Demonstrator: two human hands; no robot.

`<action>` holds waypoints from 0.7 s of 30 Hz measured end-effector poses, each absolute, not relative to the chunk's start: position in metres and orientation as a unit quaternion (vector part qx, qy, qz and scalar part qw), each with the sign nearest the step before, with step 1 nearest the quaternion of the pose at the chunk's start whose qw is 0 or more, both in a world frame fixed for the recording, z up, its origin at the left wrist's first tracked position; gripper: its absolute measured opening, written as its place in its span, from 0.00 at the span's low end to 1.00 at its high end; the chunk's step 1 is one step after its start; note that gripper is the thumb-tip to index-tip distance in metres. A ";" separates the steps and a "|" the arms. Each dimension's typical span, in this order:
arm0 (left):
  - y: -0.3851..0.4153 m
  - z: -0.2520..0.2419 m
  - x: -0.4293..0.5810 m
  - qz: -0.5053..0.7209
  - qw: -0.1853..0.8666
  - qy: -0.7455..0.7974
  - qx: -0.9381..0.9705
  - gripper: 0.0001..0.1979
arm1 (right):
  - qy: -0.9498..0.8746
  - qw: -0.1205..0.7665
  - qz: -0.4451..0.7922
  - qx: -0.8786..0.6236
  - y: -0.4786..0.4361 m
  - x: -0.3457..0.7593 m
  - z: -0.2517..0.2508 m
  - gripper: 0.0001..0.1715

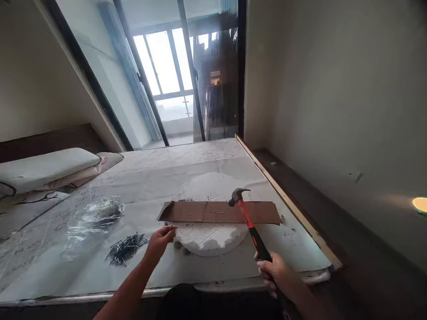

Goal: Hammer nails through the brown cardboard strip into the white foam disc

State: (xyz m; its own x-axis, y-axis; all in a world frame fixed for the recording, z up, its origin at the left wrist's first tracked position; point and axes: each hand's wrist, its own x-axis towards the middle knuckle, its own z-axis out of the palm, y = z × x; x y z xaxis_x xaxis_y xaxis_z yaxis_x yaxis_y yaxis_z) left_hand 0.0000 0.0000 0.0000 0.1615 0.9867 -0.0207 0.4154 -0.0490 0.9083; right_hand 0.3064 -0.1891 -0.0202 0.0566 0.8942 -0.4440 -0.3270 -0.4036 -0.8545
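My right hand point(275, 272) is wrapped round the black and red handle of a claw hammer point(246, 215). The hammer's metal head is over the right half of a long brown board point(196, 211), which has rows of small dots across its top. This board lies across a white, rough-surfaced round slab point(207, 238) with a crumbly front edge. Just in front of the board's left end, my left hand point(162, 242) is closed in a pinch; what its fingertips hold, if anything, is too small to tell. A pile of nails point(126, 249) lies left of that hand.
Clear plastic bags point(96, 218) lie beyond the nails on the pale sheet point(140, 186). A wooden strip point(283, 191) runs along the right edge, with a gap before the wall. Folded bedding point(50, 166) is at the far left. Dark crumbs lie around the slab.
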 end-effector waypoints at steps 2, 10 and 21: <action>0.006 -0.005 0.038 0.343 0.394 0.512 0.681 0.18 | -0.265 0.471 0.632 -0.555 -0.189 0.307 -0.020 0.16; 0.029 -0.029 0.165 0.331 0.269 0.455 0.781 0.11 | -0.303 0.473 0.611 -0.558 -0.189 0.305 -0.036 0.15; 0.050 -0.064 0.193 0.301 0.200 0.444 0.820 0.09 | -0.304 0.470 0.597 -0.574 -0.185 0.304 -0.043 0.16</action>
